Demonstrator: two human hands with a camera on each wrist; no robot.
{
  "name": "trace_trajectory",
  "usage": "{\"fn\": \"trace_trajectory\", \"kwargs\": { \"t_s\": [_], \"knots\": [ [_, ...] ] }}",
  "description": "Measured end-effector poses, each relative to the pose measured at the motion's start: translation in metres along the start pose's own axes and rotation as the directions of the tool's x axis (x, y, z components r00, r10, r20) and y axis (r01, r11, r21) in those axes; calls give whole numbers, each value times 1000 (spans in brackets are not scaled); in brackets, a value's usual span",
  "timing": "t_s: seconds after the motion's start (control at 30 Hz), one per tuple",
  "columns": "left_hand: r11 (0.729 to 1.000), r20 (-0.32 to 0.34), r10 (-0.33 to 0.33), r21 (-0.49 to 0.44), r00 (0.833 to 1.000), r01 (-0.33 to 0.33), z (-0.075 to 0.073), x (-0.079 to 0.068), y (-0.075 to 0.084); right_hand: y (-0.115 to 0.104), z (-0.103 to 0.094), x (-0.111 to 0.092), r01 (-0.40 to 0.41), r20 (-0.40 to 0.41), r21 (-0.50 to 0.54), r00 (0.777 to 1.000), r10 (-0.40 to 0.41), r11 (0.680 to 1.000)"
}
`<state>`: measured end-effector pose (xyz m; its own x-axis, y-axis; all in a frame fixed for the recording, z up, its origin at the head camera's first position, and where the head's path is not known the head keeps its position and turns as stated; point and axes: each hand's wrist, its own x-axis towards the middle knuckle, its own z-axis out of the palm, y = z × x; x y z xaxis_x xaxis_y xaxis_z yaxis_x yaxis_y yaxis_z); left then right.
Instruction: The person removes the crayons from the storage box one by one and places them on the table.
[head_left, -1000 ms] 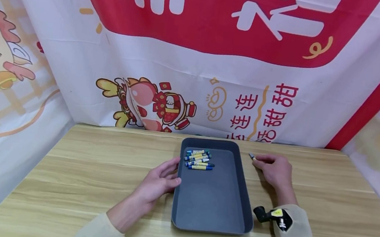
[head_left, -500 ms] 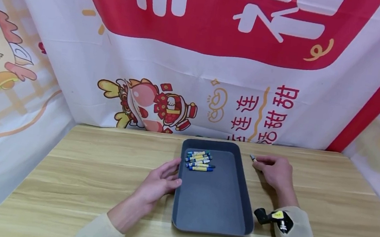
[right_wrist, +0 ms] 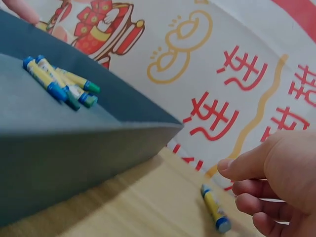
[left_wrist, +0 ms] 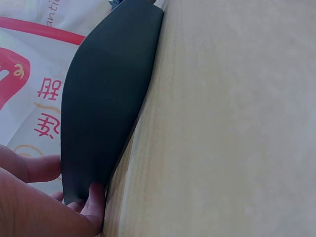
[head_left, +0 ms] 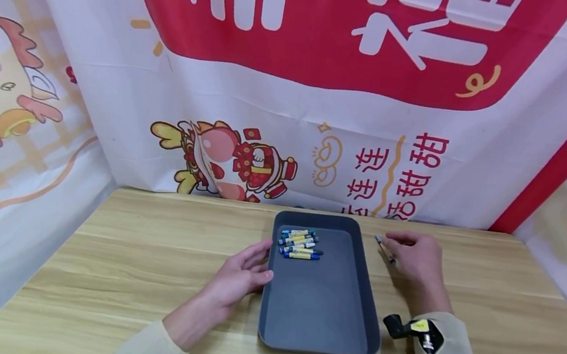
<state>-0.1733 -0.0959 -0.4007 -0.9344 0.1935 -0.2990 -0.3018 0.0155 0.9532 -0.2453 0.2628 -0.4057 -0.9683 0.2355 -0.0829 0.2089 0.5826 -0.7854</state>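
Observation:
A dark grey tray stands on the wooden table. My left hand holds its left wall, with the thumb at the rim and the fingers against the outside in the left wrist view. Several oil pastels, yellow-wrapped with blue bands, lie together in the tray's far left part. Right of the tray, a single grey-blue-tipped oil pastel lies on the table. Beside it my right hand hovers with loosely bent fingers and a gap between thumb and fingers; nothing is held.
The wooden table spreads out on both sides of the tray. At its back edge hangs a white and red printed cloth. A small black camera mount sits on the right sleeve.
My right hand has let go of the oil pastel, which now lies on the table right of the tray. The left hand stays at the tray; the head view has shifted slightly.

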Motion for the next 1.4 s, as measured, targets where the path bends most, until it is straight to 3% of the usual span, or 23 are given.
{"fn": "trace_trajectory", "kwargs": {
  "t_s": [0.27,0.53,1.03,1.4],
  "knots": [
    [1000,-6,-3,0,1000,3,0,0,0,-19,-6,-6,98,-30,23,995,-97,995],
    [1000,-2,3,1,1000,-3,0,0,1,-39,2,-15,186,-74,3,980,-185,983],
    [1000,-14,-2,13,1000,2,0,2,0,-61,20,-26,248,-8,43,969,-247,968],
    [1000,-14,16,6,1000,-16,1,2,0,-84,48,-31,313,52,20,948,-313,950]
  ]
}}
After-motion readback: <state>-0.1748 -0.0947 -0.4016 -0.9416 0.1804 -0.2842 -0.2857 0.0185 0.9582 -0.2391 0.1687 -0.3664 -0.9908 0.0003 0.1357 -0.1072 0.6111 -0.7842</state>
